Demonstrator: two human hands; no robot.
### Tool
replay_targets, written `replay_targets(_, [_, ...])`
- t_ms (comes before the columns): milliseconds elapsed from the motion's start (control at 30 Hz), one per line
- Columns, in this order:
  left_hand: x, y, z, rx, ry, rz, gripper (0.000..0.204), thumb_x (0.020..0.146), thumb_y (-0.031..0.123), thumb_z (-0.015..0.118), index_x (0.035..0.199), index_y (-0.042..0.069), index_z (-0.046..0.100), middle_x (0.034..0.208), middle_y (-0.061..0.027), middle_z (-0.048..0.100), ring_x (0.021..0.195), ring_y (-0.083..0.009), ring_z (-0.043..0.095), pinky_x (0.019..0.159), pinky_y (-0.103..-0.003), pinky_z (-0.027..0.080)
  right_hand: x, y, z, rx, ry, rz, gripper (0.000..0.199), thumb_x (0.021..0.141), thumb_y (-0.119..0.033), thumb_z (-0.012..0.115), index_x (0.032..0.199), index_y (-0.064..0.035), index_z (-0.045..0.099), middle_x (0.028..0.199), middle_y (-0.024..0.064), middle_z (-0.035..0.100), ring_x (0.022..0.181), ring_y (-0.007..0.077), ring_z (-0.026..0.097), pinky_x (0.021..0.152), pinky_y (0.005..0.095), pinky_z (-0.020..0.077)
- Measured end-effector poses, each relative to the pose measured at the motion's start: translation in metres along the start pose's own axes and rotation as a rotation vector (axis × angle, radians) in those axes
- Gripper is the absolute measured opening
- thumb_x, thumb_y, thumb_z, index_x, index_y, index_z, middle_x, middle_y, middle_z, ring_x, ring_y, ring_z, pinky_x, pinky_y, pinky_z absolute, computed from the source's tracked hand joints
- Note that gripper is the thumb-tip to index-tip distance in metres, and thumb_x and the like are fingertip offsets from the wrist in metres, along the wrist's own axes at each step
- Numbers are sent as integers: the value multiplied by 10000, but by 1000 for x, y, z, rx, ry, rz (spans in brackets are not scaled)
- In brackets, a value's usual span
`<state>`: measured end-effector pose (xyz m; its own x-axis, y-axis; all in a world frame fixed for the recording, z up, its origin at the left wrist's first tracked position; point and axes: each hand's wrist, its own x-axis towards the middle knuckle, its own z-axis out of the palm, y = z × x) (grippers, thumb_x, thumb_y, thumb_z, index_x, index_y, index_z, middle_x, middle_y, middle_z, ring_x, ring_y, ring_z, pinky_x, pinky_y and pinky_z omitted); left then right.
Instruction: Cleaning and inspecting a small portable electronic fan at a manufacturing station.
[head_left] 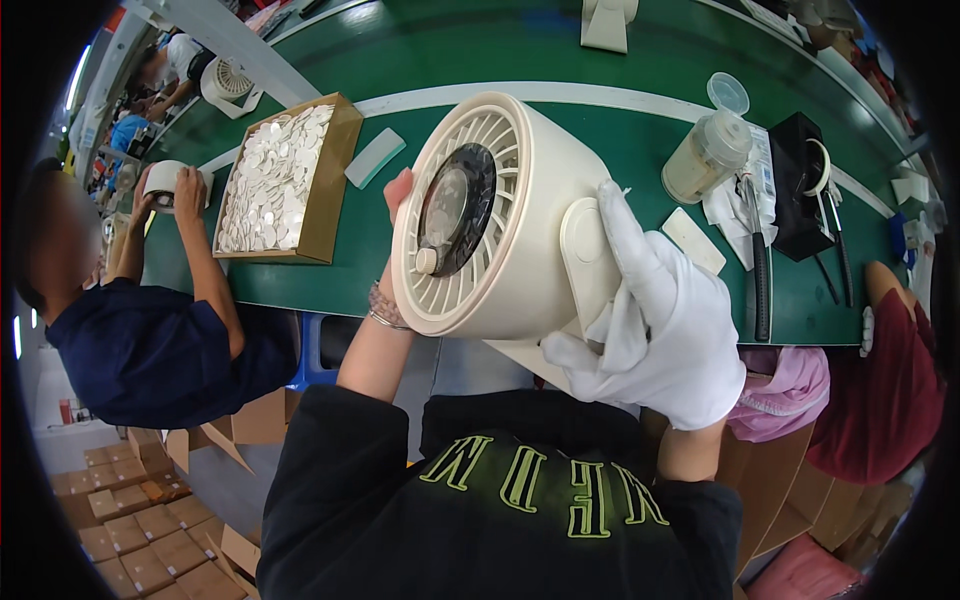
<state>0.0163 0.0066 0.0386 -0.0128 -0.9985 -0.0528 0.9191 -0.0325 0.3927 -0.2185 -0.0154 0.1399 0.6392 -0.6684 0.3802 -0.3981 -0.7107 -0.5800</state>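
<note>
While the right hand (665, 330), in a white cloth glove, is clamping its fingers on the side mount of the cream round plastic fan (495, 215), the bare left hand (398, 200) is gripping its grille rim at nine o'clock, holding it above the green worktop (620, 150), seemingly assembled and being inspected.

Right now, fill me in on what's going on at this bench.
A person holds a cream round fan housing above the green table. The gloved right hand grips its side mount; the bare left hand steadies the grille edge. To the left, a co-worker handles a similar unit beside a cardboard box of white discs.
</note>
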Motion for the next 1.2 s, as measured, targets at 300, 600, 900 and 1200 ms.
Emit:
replay_targets(300, [-20, 12, -41, 419, -68, 141, 832, 602, 365, 747, 1281, 14, 418, 1218, -159, 525, 1056, -262, 558, 916, -393, 471, 14, 59, 10, -5, 186, -325, 793, 508, -215, 768, 1254, -106, 526, 653, 51, 463, 520, 209, 501, 524, 303, 446])
replay_targets(600, [6, 18, 24, 1513, -302, 302, 923, 454, 118, 781, 1296, 69, 405, 1191, -77, 515, 1035, -206, 531, 922, -302, 409, 0, 127, 55, 190, 404, 191, 470, 811, -262, 554, 1222, -35, 540, 972, 115, 581, 792, 180, 556, 704, 284, 438])
replay_targets(900, [18, 13, 18, 1426, -323, 349, 913, 474, 125, 771, 1305, 74, 394, 1218, -89, 506, 1048, -231, 535, 898, -323, 424, 39, 58, 34, 292, 222, 60, 381, 835, -172, 491, 1189, -34, 523, 1218, 171, 517, 1152, 292, 487, 976, 375, 373])
replay_targets(1200, [12, 5, -2, 1303, -323, 321, 866, 560, 167, 780, 1306, 42, 358, 1252, -142, 482, 1144, -292, 486, 948, -351, 389, 56, -40, 49, -234, -1042, -509, 371, 793, -324, 527, 1050, -63, 587, 1211, 172, 519, 1154, 286, 501, 880, 484, 423])
